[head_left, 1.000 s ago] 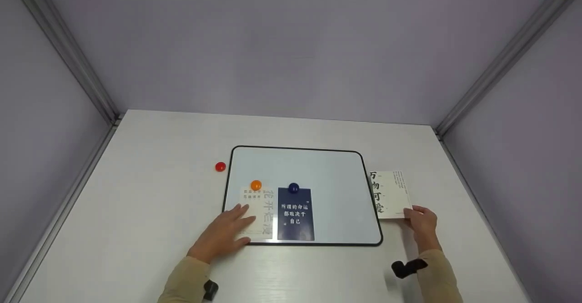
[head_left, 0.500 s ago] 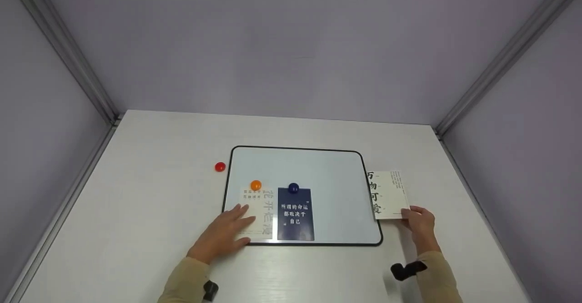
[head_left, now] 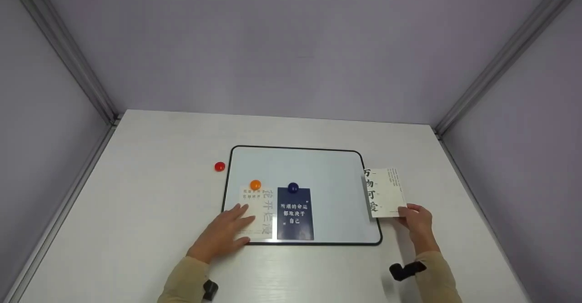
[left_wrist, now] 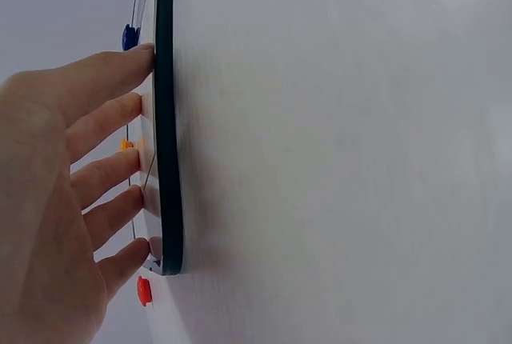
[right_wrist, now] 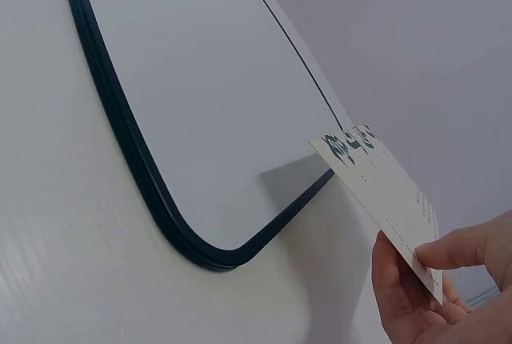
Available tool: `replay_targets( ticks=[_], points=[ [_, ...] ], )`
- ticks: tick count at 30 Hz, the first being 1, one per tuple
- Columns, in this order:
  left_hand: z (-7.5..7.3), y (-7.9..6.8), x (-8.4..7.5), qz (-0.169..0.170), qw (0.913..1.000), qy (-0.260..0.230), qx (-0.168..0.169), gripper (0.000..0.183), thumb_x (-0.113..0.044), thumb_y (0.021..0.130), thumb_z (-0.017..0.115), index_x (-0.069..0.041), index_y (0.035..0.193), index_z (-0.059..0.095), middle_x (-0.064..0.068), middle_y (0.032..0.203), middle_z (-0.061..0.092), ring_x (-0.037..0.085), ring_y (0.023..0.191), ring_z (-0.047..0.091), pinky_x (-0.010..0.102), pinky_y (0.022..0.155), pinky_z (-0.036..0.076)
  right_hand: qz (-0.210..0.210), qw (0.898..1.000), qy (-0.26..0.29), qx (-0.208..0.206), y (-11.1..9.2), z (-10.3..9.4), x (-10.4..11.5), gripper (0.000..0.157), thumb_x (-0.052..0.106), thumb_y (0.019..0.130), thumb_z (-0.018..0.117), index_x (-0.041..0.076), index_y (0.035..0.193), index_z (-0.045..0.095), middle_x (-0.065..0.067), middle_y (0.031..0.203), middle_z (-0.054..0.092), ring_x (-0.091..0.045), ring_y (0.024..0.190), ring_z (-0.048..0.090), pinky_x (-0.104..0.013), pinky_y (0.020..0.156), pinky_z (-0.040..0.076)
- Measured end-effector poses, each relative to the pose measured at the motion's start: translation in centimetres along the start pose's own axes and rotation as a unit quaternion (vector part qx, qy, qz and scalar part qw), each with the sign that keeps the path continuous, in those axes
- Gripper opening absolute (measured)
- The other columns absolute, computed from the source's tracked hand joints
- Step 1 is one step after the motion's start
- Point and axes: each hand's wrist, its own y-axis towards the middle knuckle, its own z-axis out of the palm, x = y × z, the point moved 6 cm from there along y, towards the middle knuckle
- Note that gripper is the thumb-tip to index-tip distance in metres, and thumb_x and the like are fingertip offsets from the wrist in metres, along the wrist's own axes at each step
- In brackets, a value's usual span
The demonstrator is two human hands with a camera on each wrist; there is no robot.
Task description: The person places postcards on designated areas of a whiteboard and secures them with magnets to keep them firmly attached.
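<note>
My right hand (head_left: 417, 223) pinches a cream card (head_left: 386, 193) with black characters by its near right corner. In the right wrist view this card (right_wrist: 388, 208) is tilted above the board's edge and casts a shadow. The whiteboard (head_left: 336, 180) has a black rim and lies on the table. On its left part, my left hand (head_left: 223, 232) rests with fingers spread, partly over a pale card (head_left: 261, 212) and the board's near left edge. An orange magnet (head_left: 255, 184) sits at that card's top. Beside it lies a dark blue card (head_left: 294, 216) with a blue magnet (head_left: 293, 187) at its top.
A red magnet (head_left: 219, 166) lies on the white table (head_left: 159, 180), just left of the whiteboard. Grey panels (head_left: 291, 57) stand behind the table and at both sides.
My right hand has moved a little to the left with the cream card, which now overlaps the board's right edge and appears lifted. The left hand has stayed in place.
</note>
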Motion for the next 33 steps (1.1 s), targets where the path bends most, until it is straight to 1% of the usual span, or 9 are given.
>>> replay_targets(
  ticks=[5, 13, 16, 21, 30, 33],
  points=[
    [0.2, 0.0, 0.1, -0.006, 1.0000, 0.001, 0.006, 0.053, -0.029, 0.089, 0.067, -0.014, 0.138, 0.053, 0.011, 0.155, 0.039, 0.034, 0.146, 0.034, 0.052, 0.119, 0.031, -0.002, 1.000, 0.007, 0.012, -0.3, 0.5, 0.0, 0.049, 0.000, 0.089, 0.055, -0.016, 0.131, 0.035, 0.000, 0.079, 0.060, -0.003, 0.066, 0.064, -0.016, 0.065, 0.056],
    [0.0, -0.2, 0.1, -0.005, 1.0000, -0.002, 0.006, 0.053, -0.029, 0.089, 0.066, -0.015, 0.138, 0.053, 0.011, 0.156, 0.038, 0.033, 0.146, 0.034, 0.052, 0.119, 0.031, -0.006, 1.000, -0.001, 0.020, -0.5, 0.9, 0.1, 0.041, 0.000, 0.090, 0.054, -0.015, 0.126, 0.039, -0.002, 0.083, 0.061, -0.003, 0.068, 0.064, -0.016, 0.066, 0.056],
    [0.1, -0.2, 0.1, -0.004, 1.0000, -0.001, 0.006, 0.053, -0.030, 0.089, 0.066, -0.015, 0.138, 0.053, 0.011, 0.155, 0.038, 0.033, 0.146, 0.034, 0.052, 0.119, 0.031, -0.006, 1.000, -0.002, 0.022, -0.5, 0.9, 0.1, 0.043, 0.001, 0.091, 0.054, -0.015, 0.127, 0.038, -0.003, 0.084, 0.061, -0.003, 0.069, 0.064, -0.016, 0.066, 0.056],
    [0.1, -0.1, 0.1, -0.003, 1.0000, 0.002, 0.006, 0.053, -0.030, 0.089, 0.066, -0.015, 0.138, 0.053, 0.011, 0.155, 0.039, 0.034, 0.145, 0.034, 0.052, 0.119, 0.031, 0.001, 1.000, -0.002, 0.031, -0.8, 1.1, -0.1, 0.044, 0.001, 0.091, 0.053, -0.015, 0.129, 0.036, -0.002, 0.082, 0.061, -0.004, 0.069, 0.065, -0.016, 0.066, 0.056],
    [0.3, -0.1, 0.3, -0.006, 1.0000, 0.000, -0.001, 0.052, -0.030, 0.088, 0.067, -0.015, 0.137, 0.054, 0.009, 0.155, 0.040, 0.032, 0.146, 0.034, 0.051, 0.119, 0.031, -0.001, 0.999, 0.004, 0.042, -1.0, 1.8, -0.3, 0.039, 0.001, 0.090, 0.054, -0.014, 0.123, 0.039, 0.000, 0.080, 0.060, -0.004, 0.067, 0.064, -0.015, 0.065, 0.055],
    [0.3, -0.1, 0.3, -0.008, 1.0000, -0.001, 0.000, 0.053, -0.031, 0.089, 0.066, -0.016, 0.137, 0.053, 0.009, 0.155, 0.039, 0.031, 0.146, 0.034, 0.051, 0.120, 0.030, -0.003, 0.999, 0.001, 0.043, -1.2, 2.0, -0.1, 0.040, 0.001, 0.090, 0.054, -0.014, 0.123, 0.039, 0.001, 0.079, 0.060, -0.004, 0.067, 0.064, -0.015, 0.065, 0.055]
  ],
)
